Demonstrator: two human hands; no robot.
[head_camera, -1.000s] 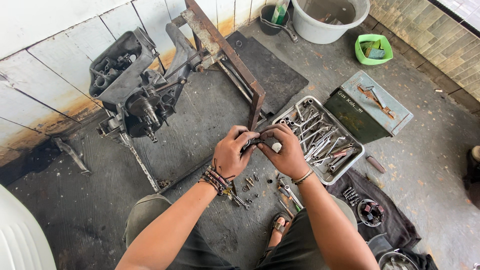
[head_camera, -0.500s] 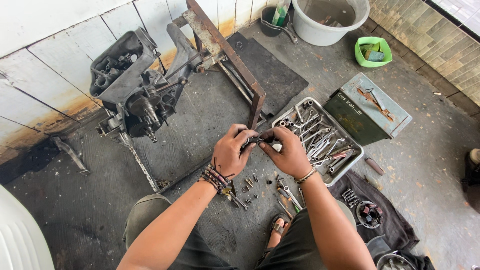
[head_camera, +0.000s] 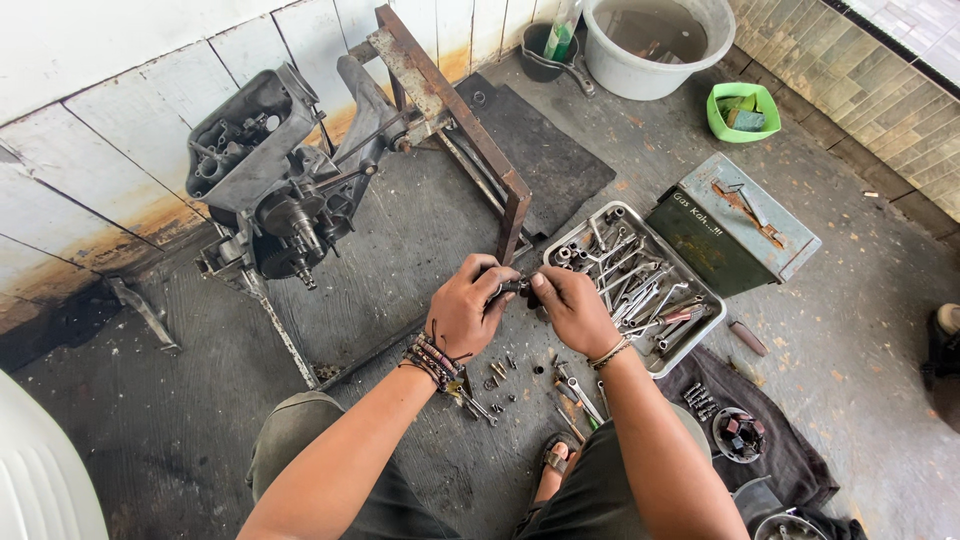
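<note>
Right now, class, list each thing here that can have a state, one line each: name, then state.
Left hand: gripping a small dark part.
Right hand: gripping the same part.
Tool tray: full of tools.
Metal box: lid shut.
Bucket: holds water.
Engine: open, on a stand.

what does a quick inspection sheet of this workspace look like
surface: grey concrete floor, stained; black mat under a rusty frame
job's things: small dark part held between both hands; kind cannot be told
clutter: tool tray of wrenches, bolts on the floor, green box, cloth with small parts
grippers: left hand and right hand both shut on the part
cables: nothing seen
surroundings: engine by a tiled wall, white bucket, green tub
</note>
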